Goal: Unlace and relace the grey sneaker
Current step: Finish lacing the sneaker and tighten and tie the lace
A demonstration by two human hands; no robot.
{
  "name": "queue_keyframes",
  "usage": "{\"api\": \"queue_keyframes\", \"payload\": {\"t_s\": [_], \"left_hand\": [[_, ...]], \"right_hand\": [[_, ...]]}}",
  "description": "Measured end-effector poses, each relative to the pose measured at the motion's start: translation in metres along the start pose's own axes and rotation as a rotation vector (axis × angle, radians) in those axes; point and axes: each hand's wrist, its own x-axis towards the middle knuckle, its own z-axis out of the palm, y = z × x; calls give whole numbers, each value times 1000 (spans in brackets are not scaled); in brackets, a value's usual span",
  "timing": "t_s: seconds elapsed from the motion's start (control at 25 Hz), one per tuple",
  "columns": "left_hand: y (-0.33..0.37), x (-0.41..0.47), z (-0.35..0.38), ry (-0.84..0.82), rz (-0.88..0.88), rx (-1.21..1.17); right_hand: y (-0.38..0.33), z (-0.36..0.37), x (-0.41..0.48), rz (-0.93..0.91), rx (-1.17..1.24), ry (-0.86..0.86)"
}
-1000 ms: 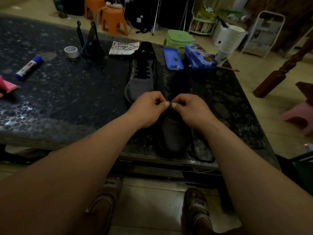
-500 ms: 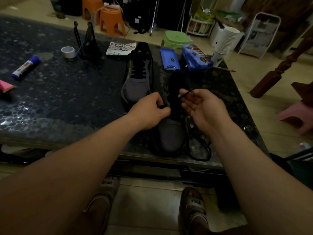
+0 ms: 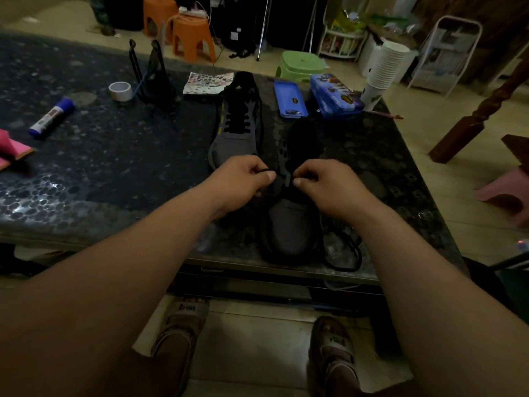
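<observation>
- Left hand (image 3: 243, 181) and right hand (image 3: 323, 187) each pinch the black lace (image 3: 347, 253), thumbs facing over the grey sneaker (image 3: 289, 227).
- Sneaker sits at the near edge of the dark speckled table (image 3: 114, 167), beside its laced mate (image 3: 237, 130).
- Orange stools (image 3: 191, 38) stand beyond.

My left hand (image 3: 243, 181) and right hand (image 3: 323, 187) meet over the near sneaker (image 3: 289, 224) at the table's (image 3: 114, 167) front edge. A second sneaker (image 3: 237, 124) lies behind and left. A loose lace (image 3: 346, 253) lies right of the near sneaker.
</observation>
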Motion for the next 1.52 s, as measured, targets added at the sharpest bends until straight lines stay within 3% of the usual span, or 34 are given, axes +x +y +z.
{"api": "queue_keyframes", "payload": {"t_s": [0.12, 0.4, 0.48, 0.72, 0.88, 0.96, 1.24, 1.32, 1.44, 1.52], "left_hand": [[0, -3, -8, 12, -79, -273], [5, -4, -14, -45, -325, -759], [6, -5, -14, -61, -371, -842], [6, -4, 0, 99, -363, -817], [7, -6, -5, 30, -259, -894], [8, -9, -8, -41, -262, -938], [4, -11, -2, -51, -249, -927], [4, -10, 3, -51, -232, -921], [6, -9, 5, -9, -192, -885], [6, -9, 4, 39, -157, -780]], "right_hand": [[-3, -1, 3, 128, 131, 30], [-6, -11, -6, 514, 1051, -5], [-1, -11, -6, 562, 1178, -15], [19, -9, -6, 739, 1525, -4], [16, -8, -3, 676, 1264, 157], [18, -10, 0, 616, 1281, 248], [16, -7, 1, 757, 1875, 325], [11, 0, -1, 690, 1651, 265], [8, 6, -6, 349, 765, 127], [7, 0, -6, 173, 399, 65]]}}
